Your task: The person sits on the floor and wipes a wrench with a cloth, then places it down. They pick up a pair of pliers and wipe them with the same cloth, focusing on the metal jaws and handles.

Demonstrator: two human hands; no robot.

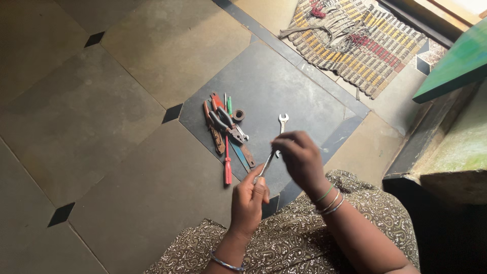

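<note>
Two hands work over a stone tile floor (127, 167), and you have plenty of bare floor to the left and near-left of them. To the right the room closes in: a dark step (431, 147) and a green board (451, 66) stand at the right edge, and a woven mat (355, 43) lies far right. Your patterned skirt (284, 238) fills the near edge below your wrists.

One slim wrench (267, 163) runs on a slant between your hands, raised above the floor. Your left hand (248, 200) grips its near end, fingers curled shut around the shaft with the thumb along it. Your right hand (299, 157) pinches the far part from above, fingertips (278, 146) drawn narrow on the metal; its far end is hidden under those fingers.

One more open-ended wrench (282, 123) lies flat on the dark tile just beyond your right hand, apart from it. Left of that sits a heap of tools: one pair of pliers (229, 127), one red-handled screwdriver (228, 165), one small dark ring (238, 115), and several more handles I cannot count surely.
</note>
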